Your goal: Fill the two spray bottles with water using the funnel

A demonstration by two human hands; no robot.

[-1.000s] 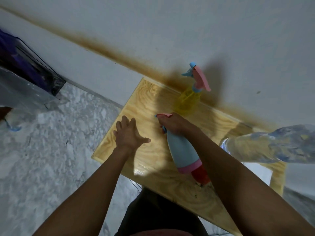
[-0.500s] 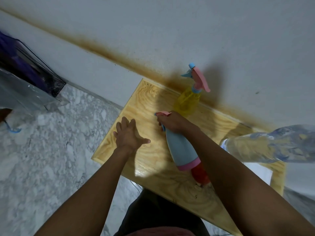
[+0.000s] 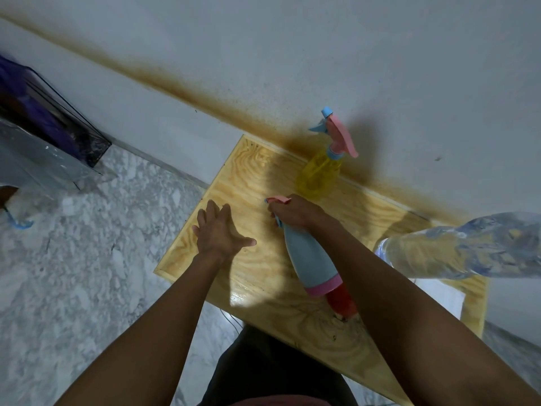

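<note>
Gripping the pink head of the blue spray bottle [image 3: 307,256]: right hand [image 3: 295,213], grip closed | axis: head far, base toward person | left hand [image 3: 218,234]: open, empty, just left of bottle, over the bench [image 3: 254,171]
</note>
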